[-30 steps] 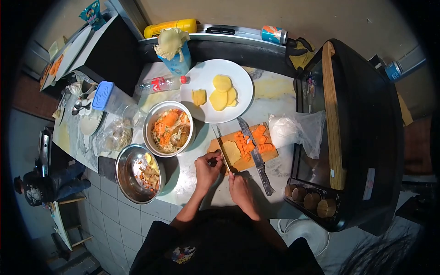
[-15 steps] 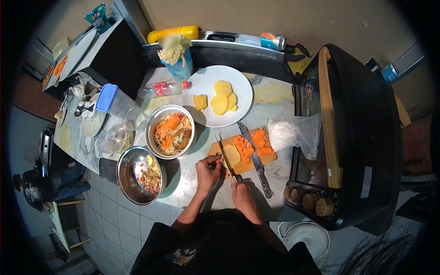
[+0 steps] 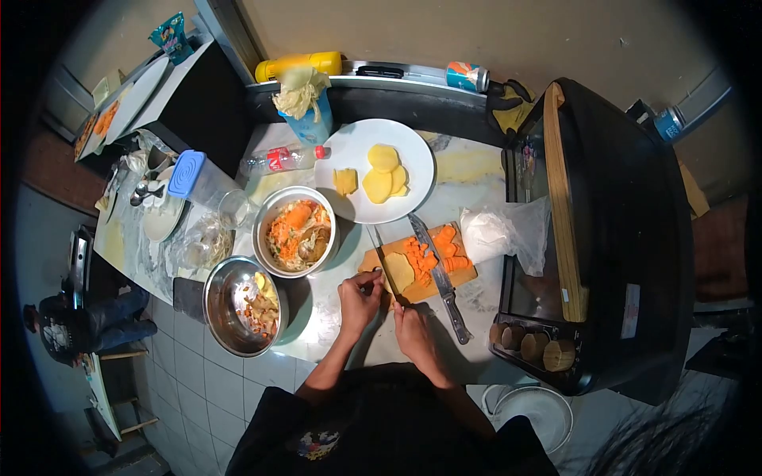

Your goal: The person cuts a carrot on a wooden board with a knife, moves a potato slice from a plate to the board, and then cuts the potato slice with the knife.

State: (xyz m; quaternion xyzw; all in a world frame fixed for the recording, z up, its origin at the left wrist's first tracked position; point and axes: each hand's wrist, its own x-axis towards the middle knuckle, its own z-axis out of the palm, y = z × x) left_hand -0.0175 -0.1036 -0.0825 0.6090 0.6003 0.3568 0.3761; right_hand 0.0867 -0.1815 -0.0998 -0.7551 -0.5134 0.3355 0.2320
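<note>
My right hand (image 3: 413, 333) is closed round the handle of a thin knife (image 3: 382, 258), its blade pointing away from me along the left edge of a yellow potato slice (image 3: 400, 271). My left hand (image 3: 359, 299) is pinched closed at the left side of the blade; what its fingertips hold is too hidden to make out. Under both lies a wooden cutting board (image 3: 370, 260). Chopped carrot pieces (image 3: 419, 258) lie right of the slice. A larger knife (image 3: 444, 287) rests across the board among the carrots, its black handle hanging over the near edge.
A white plate (image 3: 333, 208) holds potato slices and strips. To the left are a pot of shredded vegetables (image 3: 260, 238) and a steel bowl of peelings (image 3: 213, 317). A bag of white powder (image 3: 486, 235) and a black oven (image 3: 627, 238) stand right. Another person (image 3: 87, 325) is far left.
My right hand and the knife handle have shifted slightly left and the blade's angle has altered a little. My left hand stays nearly in place. The whole view has moved slightly.
</note>
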